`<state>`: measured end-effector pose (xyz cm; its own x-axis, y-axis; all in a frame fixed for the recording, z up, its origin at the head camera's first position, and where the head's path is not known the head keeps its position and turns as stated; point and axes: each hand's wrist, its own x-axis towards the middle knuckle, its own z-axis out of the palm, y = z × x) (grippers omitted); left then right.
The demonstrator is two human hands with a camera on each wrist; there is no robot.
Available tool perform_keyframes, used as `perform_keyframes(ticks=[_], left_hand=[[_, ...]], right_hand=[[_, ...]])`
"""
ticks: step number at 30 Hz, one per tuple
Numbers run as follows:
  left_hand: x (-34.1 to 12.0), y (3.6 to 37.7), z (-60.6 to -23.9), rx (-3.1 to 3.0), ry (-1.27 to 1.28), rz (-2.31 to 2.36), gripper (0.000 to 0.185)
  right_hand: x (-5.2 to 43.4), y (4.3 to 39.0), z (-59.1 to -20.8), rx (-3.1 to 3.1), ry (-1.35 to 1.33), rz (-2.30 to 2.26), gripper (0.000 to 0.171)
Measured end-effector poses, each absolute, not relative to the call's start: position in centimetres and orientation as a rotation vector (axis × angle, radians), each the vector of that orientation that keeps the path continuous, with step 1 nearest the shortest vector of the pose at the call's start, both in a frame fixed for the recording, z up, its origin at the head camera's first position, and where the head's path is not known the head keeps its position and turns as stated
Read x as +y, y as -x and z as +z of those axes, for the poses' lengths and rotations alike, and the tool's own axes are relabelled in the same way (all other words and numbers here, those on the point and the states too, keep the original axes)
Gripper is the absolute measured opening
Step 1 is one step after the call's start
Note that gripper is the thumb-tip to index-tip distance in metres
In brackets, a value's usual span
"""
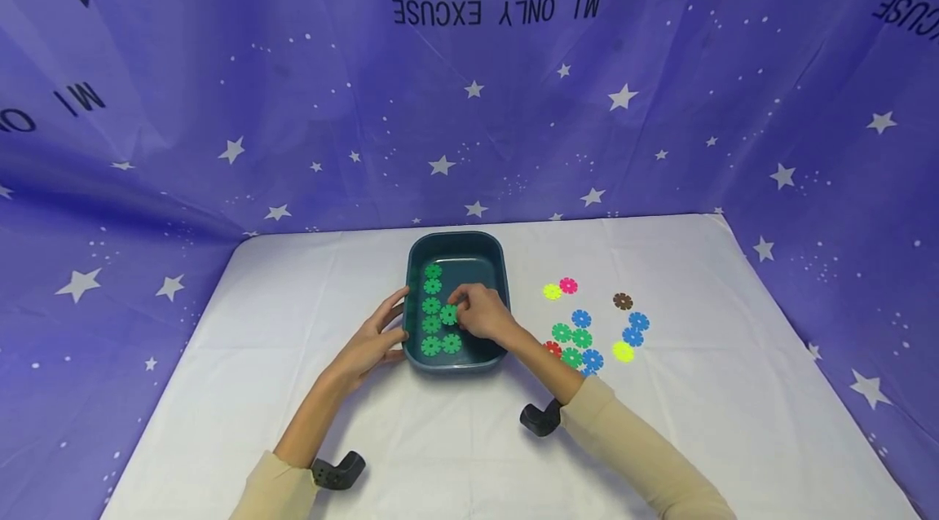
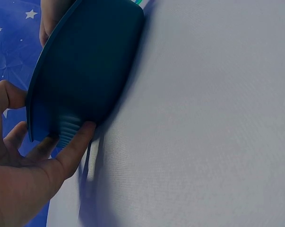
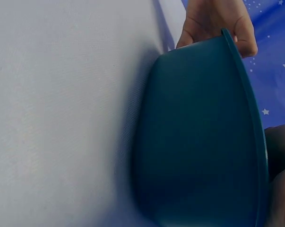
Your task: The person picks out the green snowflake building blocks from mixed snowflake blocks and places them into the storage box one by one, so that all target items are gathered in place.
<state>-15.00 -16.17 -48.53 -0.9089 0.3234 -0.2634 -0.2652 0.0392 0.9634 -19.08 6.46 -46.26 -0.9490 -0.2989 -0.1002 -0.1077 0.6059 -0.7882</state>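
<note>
A dark teal tray [image 1: 456, 369] with raised walls stands on the white table. Along its left side lie several green notched discs [image 1: 431, 306], flat on the bottom. My left hand [image 1: 370, 345] is against the tray's outer left wall; in the left wrist view its spread fingers [image 2: 76, 146] touch the wall near a ribbed patch. Inside the tray, my right hand [image 1: 484, 314] pinches another green disc [image 1: 449, 315] beside the left column. In the right wrist view the tray's outer wall [image 3: 199, 132] hides most of that hand.
Right of the tray lie loose notched discs: a brown disc [image 1: 623, 301], a pink disc [image 1: 568, 286], a red disc [image 1: 553, 350], plus yellow, blue and green ones. My right forearm passes over some. A purple starry cloth [image 1: 513, 137] hangs behind the table.
</note>
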Motion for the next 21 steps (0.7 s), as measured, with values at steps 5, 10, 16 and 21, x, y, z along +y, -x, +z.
perform_keyframes(ticks=[5,10,16,21], left_hand=[[-16.2,15.0,-48.5,1.91,-0.054,1.926,0.08],[-16.2,15.0,-48.5,1.905,-0.055,1.93,0.08],[-16.2,15.0,-48.5,1.912,-0.06,1.925,0.079],[-16.3,15.0,-48.5,1.918,-0.062,1.922,0.079]], right_hand=[[6.1,19.3,-46.5,2.658,0.337,-1.161,0.028],[5.9,19.4,-46.9,2.698,0.344,-1.072,0.026],[5.5,19.5,-47.3,2.701,0.304,-1.027,0.028],[5.4,19.6,-47.4,2.708,0.296,-1.012,0.028]])
